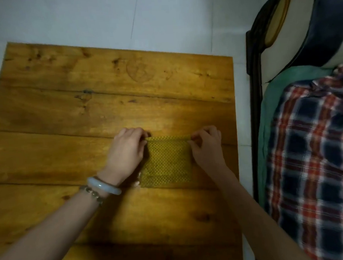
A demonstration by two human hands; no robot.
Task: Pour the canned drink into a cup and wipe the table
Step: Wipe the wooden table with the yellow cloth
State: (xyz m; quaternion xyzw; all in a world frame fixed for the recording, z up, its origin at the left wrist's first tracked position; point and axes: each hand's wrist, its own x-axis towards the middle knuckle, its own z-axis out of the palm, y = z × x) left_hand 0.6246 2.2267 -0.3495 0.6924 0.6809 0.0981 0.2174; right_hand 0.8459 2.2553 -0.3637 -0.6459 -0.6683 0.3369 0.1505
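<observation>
A yellow-green checked woven cloth point(165, 162) is laid flat on the planked wooden table point(84, 91), its far corners pinched by the left hand point(127, 150) and right hand point(205, 145)

Both forearms stretch forward from the near side; left hand point(128, 152) and right hand point(206, 148), fingers curled, each pinch a far corner of the cloth point(166, 162).

Glossy knotty wood table point(64, 96); yellow woven-mesh cloth point(166, 162), matt; smooth bangle point(103, 185)
</observation>
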